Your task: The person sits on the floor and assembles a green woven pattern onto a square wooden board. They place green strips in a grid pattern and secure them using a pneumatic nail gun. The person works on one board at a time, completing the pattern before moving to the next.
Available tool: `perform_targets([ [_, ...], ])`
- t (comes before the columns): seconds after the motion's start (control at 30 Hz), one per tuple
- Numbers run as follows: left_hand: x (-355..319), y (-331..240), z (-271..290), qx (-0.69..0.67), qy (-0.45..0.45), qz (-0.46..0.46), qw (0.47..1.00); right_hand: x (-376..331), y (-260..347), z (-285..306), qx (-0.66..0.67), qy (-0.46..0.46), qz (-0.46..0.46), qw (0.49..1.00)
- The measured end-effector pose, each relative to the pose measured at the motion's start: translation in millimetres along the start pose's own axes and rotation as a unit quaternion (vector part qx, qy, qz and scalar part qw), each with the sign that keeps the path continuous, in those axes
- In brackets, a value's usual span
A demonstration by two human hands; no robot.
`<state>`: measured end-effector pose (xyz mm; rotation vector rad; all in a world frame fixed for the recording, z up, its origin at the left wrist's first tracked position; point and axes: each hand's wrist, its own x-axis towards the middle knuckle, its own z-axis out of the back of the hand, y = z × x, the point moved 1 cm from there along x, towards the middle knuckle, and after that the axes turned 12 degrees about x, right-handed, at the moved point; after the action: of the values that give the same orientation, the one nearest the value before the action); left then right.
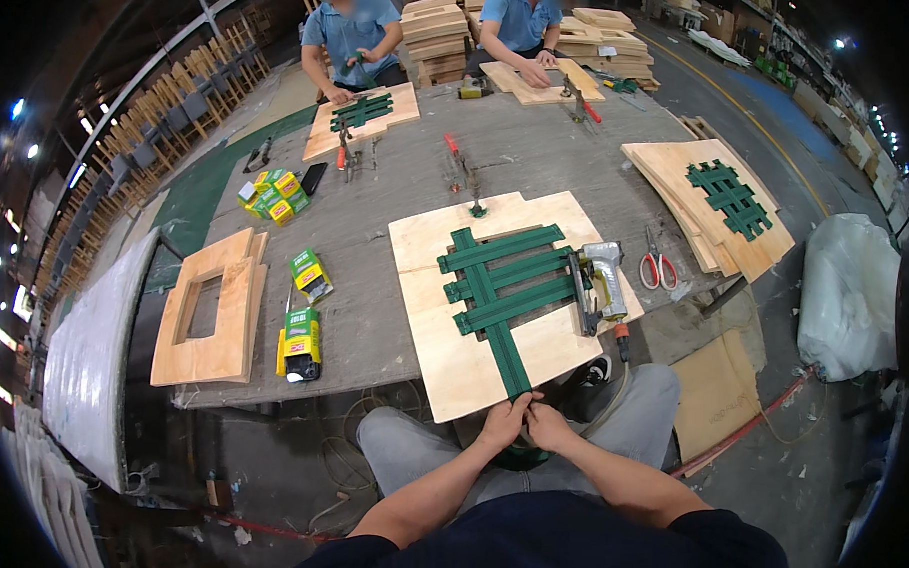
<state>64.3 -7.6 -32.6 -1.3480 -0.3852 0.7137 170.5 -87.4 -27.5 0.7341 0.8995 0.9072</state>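
Both hands meet at the near edge of the bench (398, 182): the left hand (505, 418) and the right hand (548, 424) sit side by side, touching, fingers curled and pinching the near end of a long green strap (505, 351) that hangs over the front edge of a plywood board (452, 359). How firm the pinch is I cannot quite tell, since the fingertips are small in the view. That strap runs up the board and crosses three other green straps (510, 276), forming a woven grid in the board's upper half. Just right of the grid a grey staple gun (603, 274) lies on the board's right edge, and red-handled scissors (658, 266) lie on the bench beyond it. To the left are green and yellow boxes (300, 341) and a plywood frame (211, 311) with a square hole. A stack of boards topped by another green grid (730, 198) sits at the right. Across the bench, two people in blue shirts (348, 30) work at their own boards.
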Motion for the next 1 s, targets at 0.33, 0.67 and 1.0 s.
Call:
perform_targets([
  [0.33,1.9,14.5,5.8,0.130,-0.061,-0.025,0.989,29.3,81.0,163.2,-0.031,-0.189,0.042,0.981],
  [0.67,10.8,22.8,6.4,0.262,-0.009,0.052,0.964,147.6,57.4,252.4,0.104,-0.198,-0.117,0.968],
  [1.0,16.0,28.5,9.1,0.308,-0.076,-0.078,0.945,79.4,113.6,212.4,0.337,-0.216,-0.040,0.915],
])
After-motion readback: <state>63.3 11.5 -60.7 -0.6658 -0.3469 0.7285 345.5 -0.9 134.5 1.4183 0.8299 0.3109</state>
